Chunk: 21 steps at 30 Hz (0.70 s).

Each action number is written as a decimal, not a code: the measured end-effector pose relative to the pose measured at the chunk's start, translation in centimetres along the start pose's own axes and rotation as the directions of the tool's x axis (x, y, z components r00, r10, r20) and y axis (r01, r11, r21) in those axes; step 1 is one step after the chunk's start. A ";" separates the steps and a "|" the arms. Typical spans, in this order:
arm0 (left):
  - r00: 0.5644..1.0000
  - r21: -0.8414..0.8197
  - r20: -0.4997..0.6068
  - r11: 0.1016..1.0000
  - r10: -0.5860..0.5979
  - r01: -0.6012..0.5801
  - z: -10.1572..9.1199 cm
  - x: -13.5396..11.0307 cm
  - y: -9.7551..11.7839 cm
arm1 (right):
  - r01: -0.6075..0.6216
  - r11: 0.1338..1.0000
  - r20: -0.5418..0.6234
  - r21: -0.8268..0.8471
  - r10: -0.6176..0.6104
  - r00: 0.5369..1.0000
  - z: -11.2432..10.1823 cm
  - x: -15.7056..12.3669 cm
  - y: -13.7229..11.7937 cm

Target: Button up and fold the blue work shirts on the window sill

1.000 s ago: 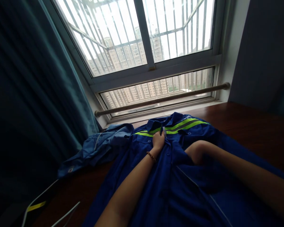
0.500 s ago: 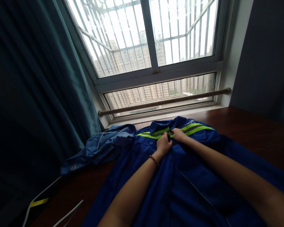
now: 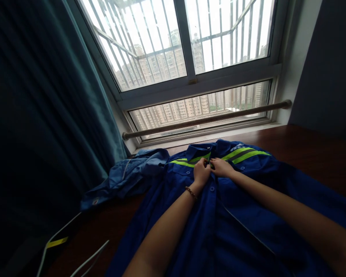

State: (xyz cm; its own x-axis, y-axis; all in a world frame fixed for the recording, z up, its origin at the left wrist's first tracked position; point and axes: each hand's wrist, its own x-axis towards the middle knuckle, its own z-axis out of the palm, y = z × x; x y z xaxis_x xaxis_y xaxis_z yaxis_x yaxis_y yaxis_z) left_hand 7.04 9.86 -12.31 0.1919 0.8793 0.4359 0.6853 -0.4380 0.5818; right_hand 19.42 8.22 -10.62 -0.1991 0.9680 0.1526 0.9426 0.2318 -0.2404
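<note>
A dark blue work jacket [image 3: 236, 215] lies spread front up on a brown wooden surface, its collar toward the window. Yellow-green and grey reflective bands [image 3: 245, 154] cross its chest, and a button [image 3: 212, 189] shows on the front placket. My left hand [image 3: 202, 171], with a beaded bracelet on the wrist, pinches the placket just below the collar. Close against it, my right hand [image 3: 221, 167] grips the jacket's other front edge with bent fingers. The fingertips nearly meet and hide the bit of cloth between them.
A lighter blue garment [image 3: 127, 173] lies crumpled to the left, by a teal curtain [image 3: 83, 115]. White cables [image 3: 89, 257], one with a yellow tag [image 3: 57, 242], run at the lower left. A rail [image 3: 207, 120] crosses in front of the barred window.
My right hand has come down slightly, its fingers now bent beside the left at the placket. A button below the hands shows more plainly. The view has shifted a little.
</note>
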 end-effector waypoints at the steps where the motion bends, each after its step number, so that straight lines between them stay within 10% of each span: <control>1: 1.000 -0.014 -0.010 1.000 0.002 -0.002 0.0 0.0 0.0 | -0.011 1.000 0.004 -0.003 0.011 1.000 -0.1 -0.2 -0.3; 21: 1.000 -0.032 -0.002 0.999 0.004 -0.004 -0.1 0.4 -0.1 | -0.184 0.982 -0.083 -0.040 0.180 0.980 -1.6 -2.1 -3.9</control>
State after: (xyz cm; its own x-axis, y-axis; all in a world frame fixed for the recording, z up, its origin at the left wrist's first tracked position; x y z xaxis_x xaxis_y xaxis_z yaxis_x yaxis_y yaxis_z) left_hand 6.99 10.27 -12.15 0.1935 0.8771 0.4395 0.6614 -0.4475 0.6019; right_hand 16.63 5.16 -8.47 -0.0030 0.9826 0.1858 0.9730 0.0458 -0.2263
